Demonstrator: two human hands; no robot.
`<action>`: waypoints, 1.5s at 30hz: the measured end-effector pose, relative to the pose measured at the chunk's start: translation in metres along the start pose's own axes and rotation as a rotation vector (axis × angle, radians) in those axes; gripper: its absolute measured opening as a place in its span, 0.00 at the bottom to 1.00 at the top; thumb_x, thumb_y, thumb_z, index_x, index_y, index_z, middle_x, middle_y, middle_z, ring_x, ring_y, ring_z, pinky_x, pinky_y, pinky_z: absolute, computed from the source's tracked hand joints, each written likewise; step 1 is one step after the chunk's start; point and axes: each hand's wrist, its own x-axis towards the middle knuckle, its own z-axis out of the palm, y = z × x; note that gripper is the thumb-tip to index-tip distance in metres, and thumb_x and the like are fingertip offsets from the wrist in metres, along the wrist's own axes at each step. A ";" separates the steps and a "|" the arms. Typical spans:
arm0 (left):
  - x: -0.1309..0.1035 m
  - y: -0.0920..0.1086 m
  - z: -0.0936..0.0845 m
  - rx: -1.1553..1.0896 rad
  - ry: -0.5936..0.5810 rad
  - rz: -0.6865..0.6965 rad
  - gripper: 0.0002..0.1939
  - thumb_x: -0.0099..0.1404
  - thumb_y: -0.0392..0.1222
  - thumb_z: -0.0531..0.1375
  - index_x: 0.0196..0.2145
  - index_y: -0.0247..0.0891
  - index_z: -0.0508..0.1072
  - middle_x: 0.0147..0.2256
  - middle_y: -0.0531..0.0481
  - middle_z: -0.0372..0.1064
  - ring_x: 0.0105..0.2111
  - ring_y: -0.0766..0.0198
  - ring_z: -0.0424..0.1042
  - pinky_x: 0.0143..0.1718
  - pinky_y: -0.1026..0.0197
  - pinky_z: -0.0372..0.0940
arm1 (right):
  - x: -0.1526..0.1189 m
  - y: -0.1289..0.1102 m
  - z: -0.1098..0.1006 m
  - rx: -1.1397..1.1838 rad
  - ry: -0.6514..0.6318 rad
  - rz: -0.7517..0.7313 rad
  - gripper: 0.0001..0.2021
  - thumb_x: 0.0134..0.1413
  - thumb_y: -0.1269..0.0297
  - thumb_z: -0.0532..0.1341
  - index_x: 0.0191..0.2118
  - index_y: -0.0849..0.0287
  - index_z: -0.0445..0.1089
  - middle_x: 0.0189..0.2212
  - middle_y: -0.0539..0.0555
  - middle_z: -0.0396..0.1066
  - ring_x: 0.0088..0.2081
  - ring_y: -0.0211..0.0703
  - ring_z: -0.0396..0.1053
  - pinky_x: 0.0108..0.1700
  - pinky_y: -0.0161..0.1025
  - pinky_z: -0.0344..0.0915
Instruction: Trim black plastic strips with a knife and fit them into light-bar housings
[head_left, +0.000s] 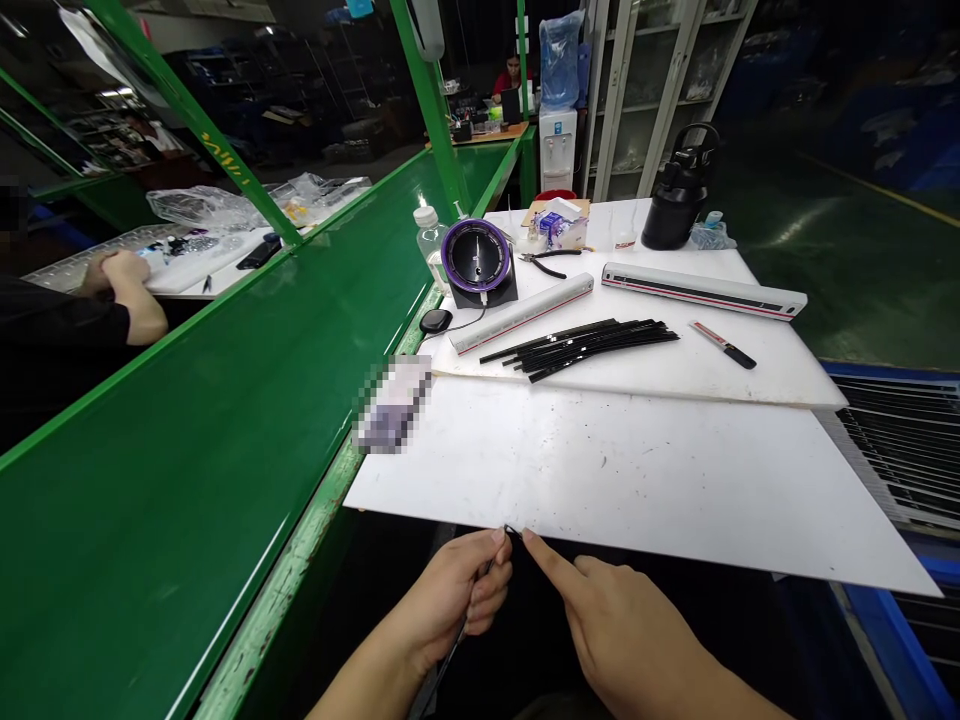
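Observation:
My left hand [466,590] is closed around a thin black strip [450,655], its thumb pressed near the upper end. The strip's lower part runs down below the hand, dark against the dark background. A small curved black end shows between my two hands, just beyond the table's front edge. At that end is my right hand [622,615], index finger stretched toward the left thumb and touching the tip. The right thumb and the other fingers are mostly hidden. Farther back on the table lies a pile of similar black strips [585,346].
The white table [645,470] carries two long white train-shaped shells [705,291], a marker [722,345], cutting pliers [551,265], a purple-rimmed fan [477,258], a bottle [430,240] and a black jug [677,195]. A green partition [225,400] stands left; a co-worker's hands [116,272] lie beyond.

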 end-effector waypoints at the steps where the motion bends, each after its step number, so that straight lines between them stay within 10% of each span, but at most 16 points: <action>1: 0.000 0.000 0.000 0.004 0.003 -0.001 0.15 0.64 0.52 0.56 0.28 0.39 0.60 0.16 0.61 0.45 0.15 0.74 0.40 0.14 0.70 0.36 | 0.000 -0.001 -0.001 -0.010 -0.005 0.000 0.37 0.58 0.75 0.49 0.69 0.41 0.40 0.29 0.50 0.69 0.25 0.44 0.68 0.25 0.37 0.42; 16: 0.000 0.004 -0.009 -0.158 -0.149 -0.064 0.16 0.62 0.52 0.60 0.28 0.39 0.60 0.15 0.63 0.42 0.14 0.74 0.37 0.13 0.71 0.36 | -0.002 0.000 0.012 -0.325 0.077 -0.060 0.45 0.49 0.79 0.53 0.70 0.46 0.36 0.29 0.51 0.68 0.19 0.39 0.64 0.21 0.39 0.35; 25: -0.009 0.002 0.008 0.043 0.030 0.019 0.15 0.65 0.52 0.57 0.34 0.36 0.68 0.19 0.58 0.52 0.16 0.74 0.45 0.15 0.70 0.41 | -0.005 0.008 -0.005 0.004 0.089 -0.007 0.35 0.58 0.76 0.48 0.69 0.45 0.43 0.31 0.52 0.70 0.28 0.43 0.69 0.32 0.37 0.60; 33: 0.000 0.002 0.003 -0.010 -0.007 -0.049 0.15 0.65 0.52 0.55 0.32 0.36 0.65 0.19 0.57 0.52 0.18 0.72 0.45 0.18 0.68 0.38 | -0.003 0.009 -0.003 -0.003 0.106 -0.042 0.36 0.58 0.76 0.50 0.69 0.43 0.44 0.35 0.54 0.72 0.35 0.47 0.71 0.38 0.39 0.63; 45: -0.001 0.006 0.007 0.071 0.023 -0.032 0.16 0.62 0.53 0.57 0.28 0.38 0.60 0.18 0.60 0.46 0.17 0.73 0.40 0.18 0.68 0.37 | -0.002 0.006 0.006 -0.232 0.048 -0.055 0.43 0.50 0.78 0.51 0.70 0.44 0.37 0.29 0.50 0.67 0.20 0.43 0.65 0.21 0.39 0.37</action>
